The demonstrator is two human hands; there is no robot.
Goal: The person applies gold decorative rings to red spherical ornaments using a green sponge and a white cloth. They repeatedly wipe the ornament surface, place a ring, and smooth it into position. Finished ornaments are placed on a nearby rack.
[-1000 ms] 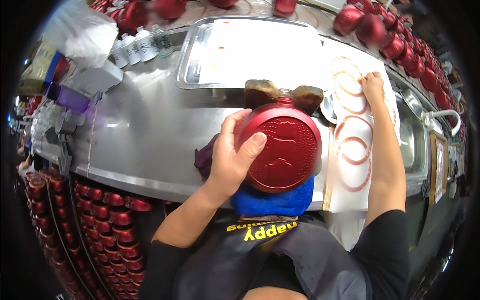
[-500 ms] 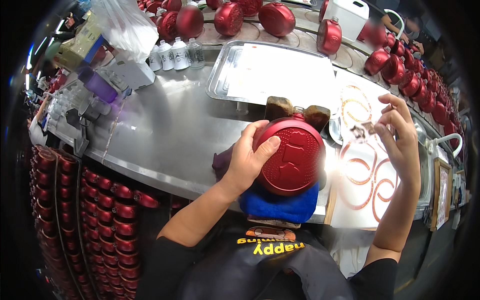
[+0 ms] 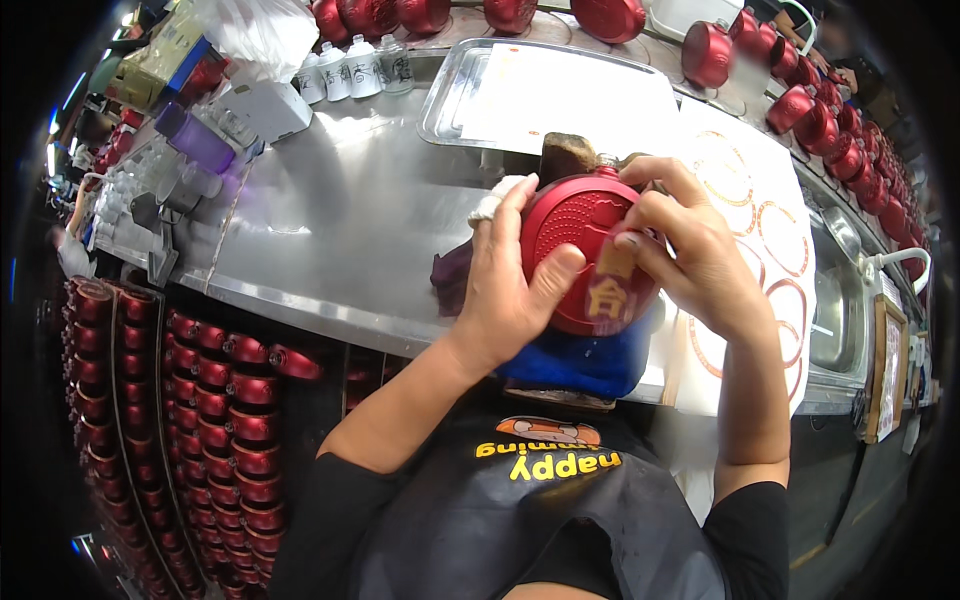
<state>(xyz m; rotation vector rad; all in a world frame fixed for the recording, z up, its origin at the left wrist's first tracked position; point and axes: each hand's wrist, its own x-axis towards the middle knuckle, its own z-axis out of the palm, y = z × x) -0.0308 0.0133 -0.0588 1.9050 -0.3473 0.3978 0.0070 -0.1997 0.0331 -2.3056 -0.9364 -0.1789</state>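
A round, flat red bottle (image 3: 558, 225) with raised relief on its face leans back in front of me. Its lower edge is against a folded blue cloth (image 3: 575, 368), and its neck lies by a brown padded block (image 3: 567, 155). My left hand (image 3: 505, 290) grips the bottle's left side, thumb on the face. A bit of white cloth (image 3: 487, 208) shows beside those fingers. With fingers pinched, my right hand (image 3: 695, 245) holds a thin decal with gold characters (image 3: 608, 290) over the right part of the face. Whether the decal touches the bottle, I cannot tell; motion blurs it.
A metal tray (image 3: 432, 125) with white paper stands beyond the bottle. To the right lies a white sheet with orange ring-shaped decals (image 3: 782, 240), near a sink (image 3: 835, 330). Small white bottles (image 3: 362, 75) stand far left; red bottles (image 3: 708, 55) line the back. A purple cloth (image 3: 452, 278) lies left.
My right hand has come left from above the decal sheet to the bottle's face, bringing the small decal. My left hand stays on the bottle's side. The whole view has shifted slightly.
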